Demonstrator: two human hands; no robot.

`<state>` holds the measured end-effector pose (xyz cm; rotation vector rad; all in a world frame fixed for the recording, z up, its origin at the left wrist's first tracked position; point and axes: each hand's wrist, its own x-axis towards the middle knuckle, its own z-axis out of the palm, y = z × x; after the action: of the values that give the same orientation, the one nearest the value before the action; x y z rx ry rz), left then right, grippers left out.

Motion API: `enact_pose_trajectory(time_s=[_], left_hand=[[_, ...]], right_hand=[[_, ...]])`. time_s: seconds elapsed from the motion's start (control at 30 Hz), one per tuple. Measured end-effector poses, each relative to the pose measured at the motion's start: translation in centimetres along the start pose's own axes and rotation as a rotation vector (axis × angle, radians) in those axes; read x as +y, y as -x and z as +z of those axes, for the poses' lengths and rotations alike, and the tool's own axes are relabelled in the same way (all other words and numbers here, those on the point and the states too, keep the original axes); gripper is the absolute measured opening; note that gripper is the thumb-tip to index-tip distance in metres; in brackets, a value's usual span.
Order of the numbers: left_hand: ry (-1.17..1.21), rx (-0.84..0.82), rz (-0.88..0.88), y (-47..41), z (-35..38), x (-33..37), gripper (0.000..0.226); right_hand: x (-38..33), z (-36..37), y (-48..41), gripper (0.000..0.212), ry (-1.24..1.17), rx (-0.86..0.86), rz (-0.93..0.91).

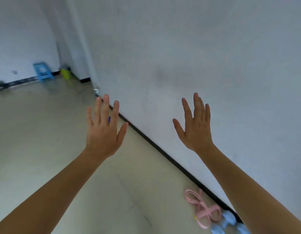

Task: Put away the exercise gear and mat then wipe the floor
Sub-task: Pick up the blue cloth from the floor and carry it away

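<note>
Two grips to enter first. State of each?

— Left grip [104,132]: released, fingers straight and spread, back toward the camera, raised over the floor [36,141], grasping nothing. Right grip [197,129]: released likewise, fingers straight, raised in front of the white wall [213,56], grasping nothing.

— Exercise gear, location?

— One pink looped band [203,210]: on the floor, well below the right grip and nearer the person, beside the right forearm, close to the black skirting [163,152]. One set of pale blue rounded weights [230,220]: on the floor, touching or just beside the band on its near side, against the skirting, partly cut off by the forearm and the frame edge. Both entries blurred.

— Other items?

— One blue stool [42,71]: far beyond the left grip and to its left, at the far wall. One yellow-green object [65,74]: just right of the stool, in the corner, too blurred to identify. One small blue patch [109,119]: showing between two fingers of the left grip; cannot tell what it is.
</note>
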<state>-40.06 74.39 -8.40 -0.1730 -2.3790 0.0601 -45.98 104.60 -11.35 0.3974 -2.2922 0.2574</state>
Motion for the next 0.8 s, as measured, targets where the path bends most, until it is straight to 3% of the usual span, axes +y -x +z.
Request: enact_pose_trajectory(time_s=[0.17, 0.33, 0.6, 0.8], left_hand=[[-0.127, -0.095, -0.183, 3.3, -0.3, -18.6, 0.071], [-0.208, -0.142, -0.331, 3.4, -0.1, -32.4, 0.073], [-0.252, -0.177, -0.479, 0.1, 8.2, -46.3, 0.074], [-0.291, -0.224, -0.508, -8.1, 16.1, -56.2, 0.068]], right_hand=[[-18.3, 10.6, -7.5, 0.069, -0.112, -0.06, -0.186], [-30.9, 17.4, -13.9, 0.069, -0.207, -0.091, -0.28], [-39.8, 30.7, -22.0, 0.068, -0.266, -0.166, -0.357], [-43.3, 43.2, -32.5, 0.07, -0.297, -0.23, -0.315]])
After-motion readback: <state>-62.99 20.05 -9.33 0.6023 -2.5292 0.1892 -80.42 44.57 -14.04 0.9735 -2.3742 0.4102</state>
